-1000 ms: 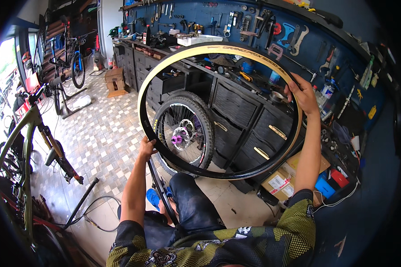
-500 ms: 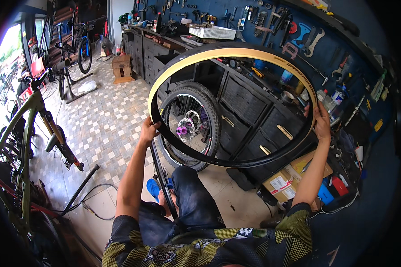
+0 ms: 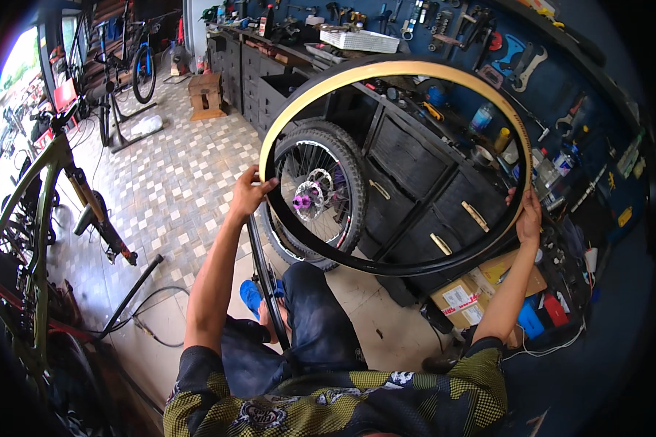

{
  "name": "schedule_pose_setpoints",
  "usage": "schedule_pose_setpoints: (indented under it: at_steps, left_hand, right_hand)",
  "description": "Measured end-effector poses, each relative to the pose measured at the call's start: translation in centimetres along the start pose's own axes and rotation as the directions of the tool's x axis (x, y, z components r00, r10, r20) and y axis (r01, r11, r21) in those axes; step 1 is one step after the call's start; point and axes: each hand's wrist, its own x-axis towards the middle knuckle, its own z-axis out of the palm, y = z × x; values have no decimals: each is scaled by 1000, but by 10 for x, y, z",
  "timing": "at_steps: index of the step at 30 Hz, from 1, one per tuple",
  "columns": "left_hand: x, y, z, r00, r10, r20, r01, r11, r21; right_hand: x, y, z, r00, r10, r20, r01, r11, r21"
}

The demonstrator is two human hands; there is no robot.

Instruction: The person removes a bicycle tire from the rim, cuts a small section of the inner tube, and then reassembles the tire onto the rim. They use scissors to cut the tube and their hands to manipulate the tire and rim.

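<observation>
A bicycle tyre (image 3: 386, 69) with a tan sidewall and black tread is held up in front of me, tilted, its ring open toward the view. My left hand (image 3: 251, 193) grips its left edge, the thumb over the top. On the opposite side my right hand (image 3: 530, 215) holds the right edge, its fingers partly behind the tyre. Through the ring shows a bicycle wheel (image 3: 354, 182) with knobby tread and a purple hub, standing on the floor with another wheel behind it. A long black bar (image 3: 261, 269) slants up between my legs, below my left hand.
Black drawer cabinets (image 3: 408, 146) line the wall beyond the tyre, with a white basket (image 3: 357, 41) on top. Cardboard boxes (image 3: 463, 298) sit by my right forearm. An olive bike frame (image 3: 40, 197) stands at left; a black hose (image 3: 135, 298) lies near it. A wooden stool (image 3: 208, 97) stands farther back.
The tyre has shifted slightly to the right, its left side rising a little with my left hand. Both hands keep their hold. The whole view has also moved slightly.
</observation>
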Motion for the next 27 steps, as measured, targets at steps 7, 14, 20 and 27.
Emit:
schedule_pose_setpoints:
  at_steps: [7, 14, 20, 27]
  left_hand:
    - [-5, 50, 5, 965, 263, -17, -263, 965, -16]
    - [-21, 92, 17, 905, 423, -49, -422, 906, 26]
    - [-36, 134, 20, 933, 347, -92, -290, 881, 374]
    - [-27, 149, 20, 944, 301, -139, -189, 832, 522]
  right_hand:
    - [3, 27, -31, 983, 47, -179, -36, 997, 63]
    - [-1, 58, -31, 950, 144, -276, -133, 989, 60]
    - [2, 68, -38, 944, 149, -295, -147, 989, 30]
    - [17, 76, -16, 925, 202, -321, -229, 972, -48]
